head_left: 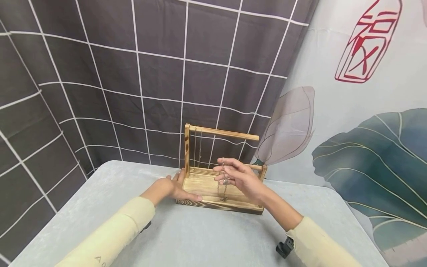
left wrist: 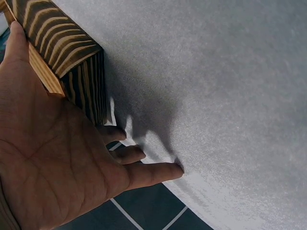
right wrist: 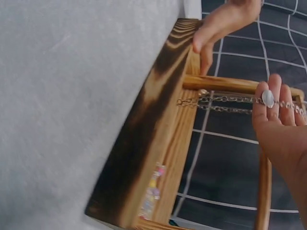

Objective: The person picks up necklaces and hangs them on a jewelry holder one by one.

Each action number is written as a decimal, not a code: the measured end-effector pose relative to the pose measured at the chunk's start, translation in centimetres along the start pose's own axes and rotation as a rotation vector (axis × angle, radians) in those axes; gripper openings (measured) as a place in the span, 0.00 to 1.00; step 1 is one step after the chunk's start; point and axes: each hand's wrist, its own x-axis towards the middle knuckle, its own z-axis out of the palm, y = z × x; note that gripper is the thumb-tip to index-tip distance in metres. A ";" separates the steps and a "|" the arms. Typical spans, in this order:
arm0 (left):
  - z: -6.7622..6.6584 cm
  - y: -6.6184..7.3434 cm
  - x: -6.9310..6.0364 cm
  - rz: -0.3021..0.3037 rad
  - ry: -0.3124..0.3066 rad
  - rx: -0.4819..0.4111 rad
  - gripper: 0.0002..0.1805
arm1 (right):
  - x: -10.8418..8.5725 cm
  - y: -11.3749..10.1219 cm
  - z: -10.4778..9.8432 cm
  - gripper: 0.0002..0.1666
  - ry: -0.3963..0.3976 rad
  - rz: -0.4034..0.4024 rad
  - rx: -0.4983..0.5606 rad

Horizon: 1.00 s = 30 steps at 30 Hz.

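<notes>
A wooden jewelry stand, with a shallow tray and an upper bar, sits on the table. My left hand rests at its left front corner, thumb along the front rim. In the left wrist view the other fingers of the left hand stretch out past the dark-grained corner. Over the tray, my right hand carries a metal chain necklace draped across its extended fingers. The chain's lower end hangs down toward the tray. A pale oval piece lies against the fingers in the right wrist view.
Thin chains hang from the left part of the upper bar. Small colorful pieces lie inside the tray. The light table backs onto a dark grid-patterned curtain. A black wrist device is on the right sleeve.
</notes>
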 end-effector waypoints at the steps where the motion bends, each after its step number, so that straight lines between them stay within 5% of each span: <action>1: 0.1 -0.1 0.4 -0.005 -0.006 0.005 0.87 | -0.1 -0.3 -0.1 0.30 0.014 -0.008 -0.006; 6: 1.0 -1.1 2.6 -0.016 -0.020 -0.002 0.92 | -0.8 -2.2 -0.7 0.31 0.091 -0.069 -0.036; 12: 1.3 -1.7 3.8 -0.012 -0.016 -0.029 0.93 | -0.9 -4.6 -1.5 0.27 0.169 -0.152 -0.032; 23: 1.3 -1.4 3.0 -0.008 -0.006 -0.015 0.92 | -0.1 -9.3 -3.0 0.18 0.297 -0.296 0.006; 30: 0.0 -0.1 0.3 -0.006 -0.018 -0.013 0.89 | 0.8 -12.2 -4.5 0.20 0.383 -0.397 0.014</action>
